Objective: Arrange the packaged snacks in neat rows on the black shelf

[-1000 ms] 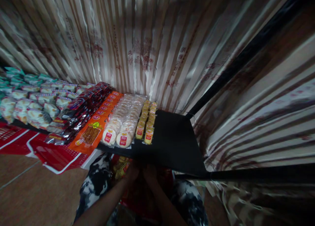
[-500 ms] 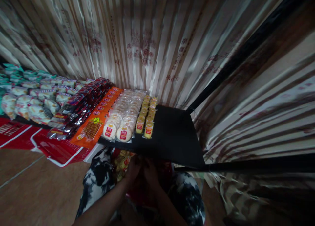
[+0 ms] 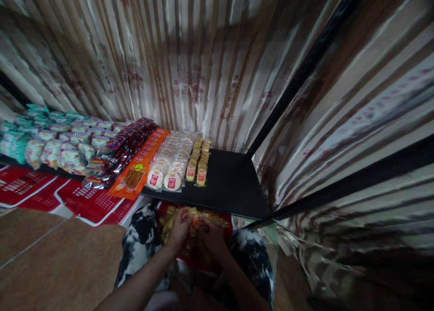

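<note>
Over my lap, my left hand (image 3: 181,228) is closed on a small yellow snack packet (image 3: 194,214), pinching its left side. My right hand (image 3: 210,235) is closed at the packet's lower right; its fingertips are dim and partly hidden. Beneath both hands, a red basket or bag (image 3: 200,263) holds many gold-wrapped packets (image 3: 222,220). Just beyond, two rows of yellow packets (image 3: 201,175) stand on a black shelf (image 3: 230,184). To their left are two rows of clear-wrapped round white crackers (image 3: 172,181).
Farther left lie an orange snack bag (image 3: 125,186), dark red packets (image 3: 117,153), white packets (image 3: 71,159) and teal packets (image 3: 15,146). Red baskets (image 3: 91,202) sit below the shelf's left part. Black posts (image 3: 291,103) and striped sheeting (image 3: 190,53) enclose the back and right.
My hands have come up from below the shelf's front edge, and a yellow packet now shows between them. The camera view has shifted slightly.
</note>
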`<state>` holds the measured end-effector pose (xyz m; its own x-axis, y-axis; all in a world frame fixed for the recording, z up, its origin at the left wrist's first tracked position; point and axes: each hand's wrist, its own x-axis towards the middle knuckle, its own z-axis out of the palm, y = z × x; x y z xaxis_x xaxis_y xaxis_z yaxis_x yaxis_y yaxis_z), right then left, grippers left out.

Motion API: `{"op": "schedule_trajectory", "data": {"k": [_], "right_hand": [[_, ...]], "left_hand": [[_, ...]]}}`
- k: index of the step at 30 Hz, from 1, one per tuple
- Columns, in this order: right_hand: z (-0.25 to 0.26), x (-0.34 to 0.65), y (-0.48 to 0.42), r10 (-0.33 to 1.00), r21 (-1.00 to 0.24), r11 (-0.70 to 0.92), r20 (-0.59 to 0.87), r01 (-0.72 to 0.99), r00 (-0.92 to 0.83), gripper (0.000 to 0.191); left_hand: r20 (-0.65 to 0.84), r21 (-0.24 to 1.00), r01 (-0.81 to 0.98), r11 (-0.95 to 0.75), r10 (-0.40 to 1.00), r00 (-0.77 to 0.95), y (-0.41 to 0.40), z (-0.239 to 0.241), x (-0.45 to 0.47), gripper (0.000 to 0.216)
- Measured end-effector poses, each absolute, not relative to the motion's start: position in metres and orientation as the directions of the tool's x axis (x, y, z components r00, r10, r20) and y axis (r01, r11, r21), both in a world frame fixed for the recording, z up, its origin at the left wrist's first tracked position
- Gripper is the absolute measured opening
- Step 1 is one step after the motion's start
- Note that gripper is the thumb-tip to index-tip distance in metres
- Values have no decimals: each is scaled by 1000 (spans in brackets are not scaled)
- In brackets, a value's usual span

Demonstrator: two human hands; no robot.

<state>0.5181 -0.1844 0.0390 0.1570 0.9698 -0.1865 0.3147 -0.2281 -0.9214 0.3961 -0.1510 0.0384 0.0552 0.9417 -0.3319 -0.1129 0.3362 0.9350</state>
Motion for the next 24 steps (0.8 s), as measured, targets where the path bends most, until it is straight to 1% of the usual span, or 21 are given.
{"op": "schedule_trajectory", "data": {"k": [2,4,7,10,13,16,18,20,24], "right_hand": [[43,522,-186,974,-954,-208,-182,215,137,21],[47,529,-185,977,-972,-197,-184,125,110,23],[55,544,-179,973,-973,-206,-193,100,129,29],[66,563,-167,966,-976,-187,-161,115,203,34],[77,583,-147,954,-991,-118,-94,67,285,34],[82,601,-120,924,-997,-80,-67,20,376,35],[81,613,-99,903,-997,-79,-68,8,425,35],[78,623,-77,873,-996,-88,-63,29,484,35],[69,643,-29,821,-974,-155,-34,164,570,30]], "left_hand": [[-334,923,-169,347,937,101,-150,47,401,32],[-300,931,-177,318,946,122,-146,52,408,28],[-237,958,-135,254,963,130,-136,61,424,26],[-170,984,-38,176,978,123,-126,74,441,36],[-51,995,95,41,993,107,-114,91,458,41],[50,957,280,-80,992,113,-98,104,480,38],[91,926,351,-136,986,142,-84,109,498,35],[77,918,371,-139,981,177,-66,112,517,35],[-35,921,389,-29,987,155,-24,108,554,37]]}}
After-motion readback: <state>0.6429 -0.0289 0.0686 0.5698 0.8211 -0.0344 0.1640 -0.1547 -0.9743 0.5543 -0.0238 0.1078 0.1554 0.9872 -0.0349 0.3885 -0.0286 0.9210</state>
